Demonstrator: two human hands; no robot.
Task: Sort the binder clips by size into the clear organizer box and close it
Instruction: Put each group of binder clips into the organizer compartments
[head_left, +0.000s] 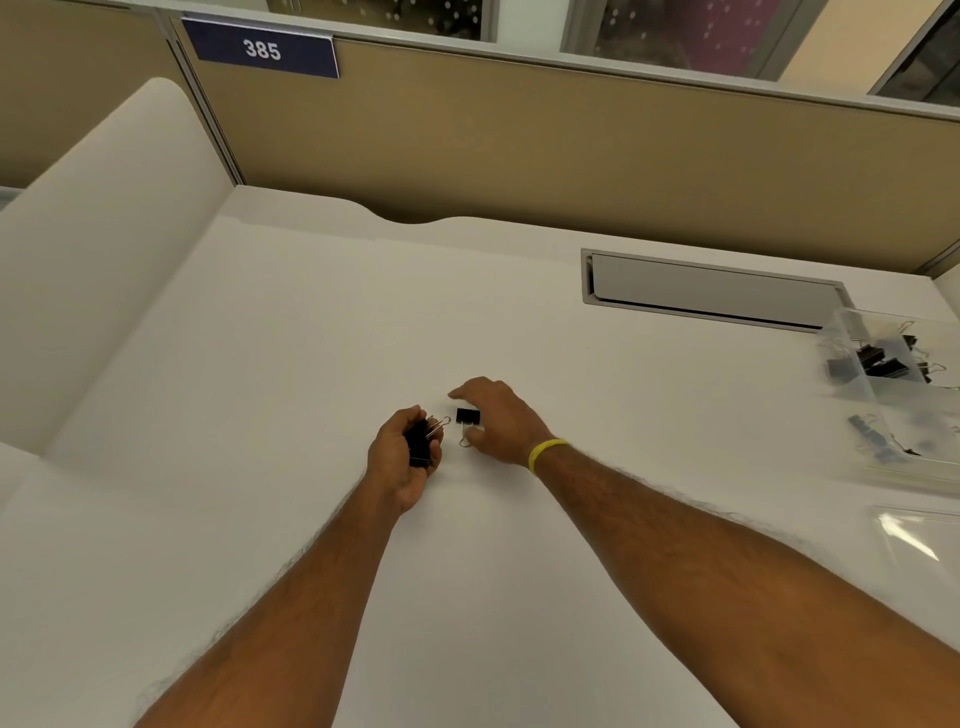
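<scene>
My left hand (402, 457) grips a bunch of black binder clips (420, 441) in its curled fingers, their wire handles sticking out to the right. Just right of it, one black binder clip (467, 417) lies on the white desk, its wire handle pointing toward me. My right hand (501, 421) hovers over this clip with thumb and fingers spread around it; whether they touch it is unclear. The clear organizer box (852, 395) stands open at the far right, with black clips (878, 361) in its far compartments and a few in a nearer one.
The box's clear lid (919, 535) lies flat at the right edge. A grey cable hatch (711, 291) is set into the desk behind the box. Tan partition walls close off the back and left. A yellow band circles my right wrist.
</scene>
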